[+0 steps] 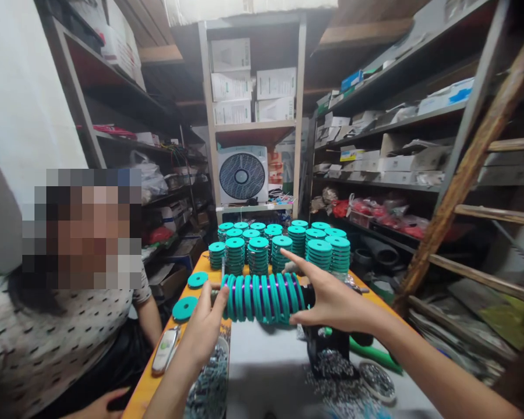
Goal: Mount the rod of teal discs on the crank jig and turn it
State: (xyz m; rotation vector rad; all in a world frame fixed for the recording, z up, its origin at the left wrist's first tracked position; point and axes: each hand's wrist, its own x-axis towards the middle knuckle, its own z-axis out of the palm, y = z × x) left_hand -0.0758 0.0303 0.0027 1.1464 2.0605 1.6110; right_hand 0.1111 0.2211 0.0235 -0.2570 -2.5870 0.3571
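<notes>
- Above the orange-edged table (146, 381), both hands hold one horizontal row of teal discs (264, 298) with purple spacers between them.
- Left hand (205, 331) presses fingertips against the row's left end.
- Right hand (332, 299) cups the right end, forefinger extended.
- Behind stand roughly fifteen stacks of teal discs (283, 244).
- Two loose teal discs (186, 307) lie at left.
- One seated person's hand (102, 404) rests nearby.

Teal discs (262, 298) with purple bands; orange table edge (151, 378); black-flecked white shirt (56, 343).
</notes>
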